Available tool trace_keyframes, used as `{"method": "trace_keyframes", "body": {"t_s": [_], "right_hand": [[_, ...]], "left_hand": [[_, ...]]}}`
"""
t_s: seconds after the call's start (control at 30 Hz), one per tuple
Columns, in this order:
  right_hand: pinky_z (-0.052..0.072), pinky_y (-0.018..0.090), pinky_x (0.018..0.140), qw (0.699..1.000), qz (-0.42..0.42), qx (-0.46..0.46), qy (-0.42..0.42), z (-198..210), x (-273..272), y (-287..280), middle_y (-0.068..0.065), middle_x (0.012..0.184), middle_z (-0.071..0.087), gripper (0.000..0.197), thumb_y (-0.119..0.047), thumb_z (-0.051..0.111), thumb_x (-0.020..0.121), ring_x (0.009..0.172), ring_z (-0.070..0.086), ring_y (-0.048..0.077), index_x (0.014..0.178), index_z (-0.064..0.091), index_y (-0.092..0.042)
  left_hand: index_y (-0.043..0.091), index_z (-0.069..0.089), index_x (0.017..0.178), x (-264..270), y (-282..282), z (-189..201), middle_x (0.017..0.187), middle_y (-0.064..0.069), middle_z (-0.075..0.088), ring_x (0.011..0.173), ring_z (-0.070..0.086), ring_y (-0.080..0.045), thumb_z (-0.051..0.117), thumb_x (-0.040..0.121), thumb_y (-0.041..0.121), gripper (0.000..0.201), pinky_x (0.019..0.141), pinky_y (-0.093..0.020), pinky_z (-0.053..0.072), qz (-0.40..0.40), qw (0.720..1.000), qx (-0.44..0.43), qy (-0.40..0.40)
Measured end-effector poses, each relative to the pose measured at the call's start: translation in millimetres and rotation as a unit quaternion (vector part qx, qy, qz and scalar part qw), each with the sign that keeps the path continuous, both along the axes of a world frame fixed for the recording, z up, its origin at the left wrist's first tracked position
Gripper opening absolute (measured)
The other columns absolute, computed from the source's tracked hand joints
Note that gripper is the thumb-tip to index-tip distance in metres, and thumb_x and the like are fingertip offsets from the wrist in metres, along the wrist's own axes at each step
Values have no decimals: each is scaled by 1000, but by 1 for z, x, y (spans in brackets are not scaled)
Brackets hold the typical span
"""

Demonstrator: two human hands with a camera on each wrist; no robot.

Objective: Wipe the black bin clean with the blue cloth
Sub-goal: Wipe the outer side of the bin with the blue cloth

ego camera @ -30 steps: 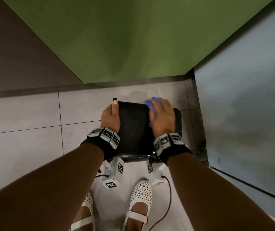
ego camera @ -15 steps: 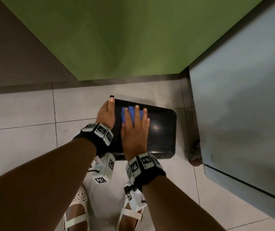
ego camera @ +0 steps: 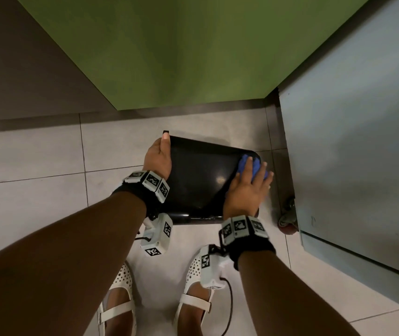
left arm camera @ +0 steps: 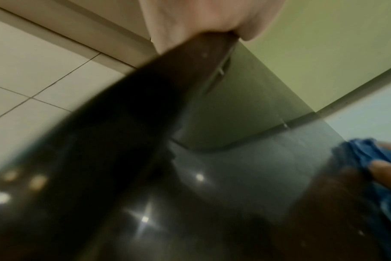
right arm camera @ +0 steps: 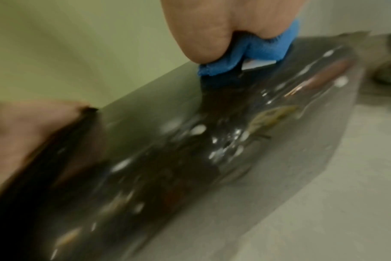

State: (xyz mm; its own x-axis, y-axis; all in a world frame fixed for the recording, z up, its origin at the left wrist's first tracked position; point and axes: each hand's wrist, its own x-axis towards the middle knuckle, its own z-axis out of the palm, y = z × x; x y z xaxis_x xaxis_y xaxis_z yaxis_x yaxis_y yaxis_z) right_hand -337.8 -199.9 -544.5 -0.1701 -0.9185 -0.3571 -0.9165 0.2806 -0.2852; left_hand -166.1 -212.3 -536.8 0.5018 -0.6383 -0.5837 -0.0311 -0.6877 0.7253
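While one black bin [ego camera: 198, 180] stands on the pale tiled floor [ego camera: 31, 161] at the middle of the head view, two hands work it. At nine o'clock on its glossy lid the left hand [ego camera: 158, 157] grips the edge, thumb along the top and the remaining fingers hidden below the rim. At three o'clock the right hand [ego camera: 248, 190] lies flat, fingers spread, pressing one bunched blue cloth [ego camera: 251, 167] onto the lid's far right corner. Two white perforated shoes [ego camera: 195, 294] stand at six o'clock. One grey cabinet [ego camera: 353, 151] on castors sits just beside the bin at three o'clock.
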Motion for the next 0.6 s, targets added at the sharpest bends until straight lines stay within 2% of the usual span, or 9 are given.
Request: {"method": "trace_keyframes", "body": {"t_s": [0.1,0.17,0.23,0.27,0.33,0.37,0.47,0.53,0.6], "right_hand": [[-3,48,115,994,111,-5,-21,6,41,14,10,157,0,60,-14,39,97,143,-9,35,147,10,-25],[-5,48,114,979,202,6,-32,11,67,23,9,158,0,64,-18,43,95,143,-9,34,147,7,-27],[-6,46,114,964,260,24,-50,11,79,28,8,158,1,65,-26,44,95,144,-8,33,147,6,-27],[-1,48,116,960,269,22,-68,11,77,28,8,157,7,61,-28,42,93,144,-3,34,147,12,-26],[15,54,115,966,238,-22,-99,7,59,25,10,153,24,55,-26,38,89,143,11,36,143,29,-25],[17,54,114,973,207,-35,-97,5,44,24,10,152,26,53,-24,39,89,142,12,35,142,32,-25],[8,51,118,994,107,-5,-33,-4,-9,19,8,156,12,53,-26,38,95,144,-3,30,145,22,-30],[16,55,116,999,24,8,-32,-4,-29,15,10,157,10,53,-26,39,96,144,-3,34,146,20,-28],[16,56,115,999,-24,5,-24,-5,-28,16,13,156,10,52,-24,39,97,143,-2,38,146,21,-26]], "left_hand": [[3,49,133,-1,-1,1,139,-13,50,133,42,-23,27,102,32,47,101,-16,27,-4,1000,5,-11],[1,52,128,0,-1,0,133,-15,55,127,48,-25,29,101,32,47,102,-21,32,5,1000,8,-18],[2,57,121,-1,0,2,113,-16,60,109,54,-24,29,101,33,46,98,-26,37,14,1000,8,-11],[4,58,118,-2,1,3,103,-12,56,100,51,-19,29,101,32,44,95,-27,38,16,1000,6,-9],[2,59,116,-1,2,3,98,-4,48,94,43,-12,29,102,31,44,94,-28,38,10,1000,6,-26],[-2,58,118,-1,2,3,98,-5,48,94,42,-12,29,102,31,47,95,-28,38,5,999,6,-35],[-1,55,124,-2,4,2,115,-11,58,109,51,-19,27,101,34,50,94,-20,33,-1,1000,10,-24],[2,53,127,-3,6,2,130,-14,57,125,48,-23,28,101,35,49,97,-20,31,8,1000,8,-13],[3,52,129,-3,6,1,134,-14,54,129,46,-24,28,101,35,49,99,-19,30,12,1000,6,-9]]}}
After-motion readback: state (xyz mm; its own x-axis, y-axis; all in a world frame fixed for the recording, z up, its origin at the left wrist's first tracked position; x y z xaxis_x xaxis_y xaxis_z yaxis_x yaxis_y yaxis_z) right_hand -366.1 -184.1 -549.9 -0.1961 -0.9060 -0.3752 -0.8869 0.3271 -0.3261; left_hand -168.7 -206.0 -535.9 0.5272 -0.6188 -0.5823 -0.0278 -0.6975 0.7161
